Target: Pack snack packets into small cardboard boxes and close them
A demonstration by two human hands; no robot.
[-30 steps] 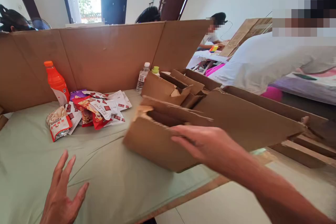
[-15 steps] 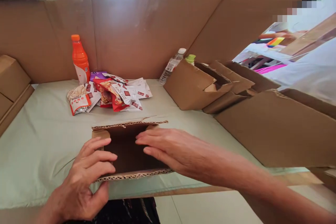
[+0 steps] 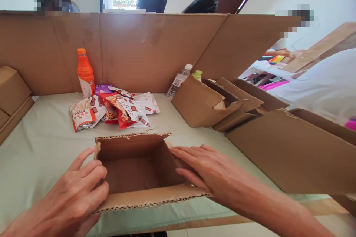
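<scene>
An open-topped cardboard box (image 3: 133,170) with ragged cut edges sits at the front of the cloth-covered table. My left hand (image 3: 75,192) is at the box's left side, its bent fingers closed on the edge there and its thumb low on the outside. My right hand (image 3: 205,166) is closed on the right wall, with long straight fingers over the rim and the thumb lower, near the inside. Inside, the part of the box in view holds nothing. Just behind it lies a pile of snack packets (image 3: 119,109), red, white, purple and beige.
An orange bottle (image 3: 85,74) stands behind the packets against a tall cardboard partition (image 3: 155,48). On the right are several cardboard boxes (image 3: 292,148), with a clear bottle (image 3: 179,81) leaning behind them. Another cardboard box (image 3: 13,92) stands at left. People are beyond the partition.
Both hands have moved outward from the box's opening to its left and right sides. The side flaps have swung outward, and the opening looks wider. The view has tilted up slightly.
</scene>
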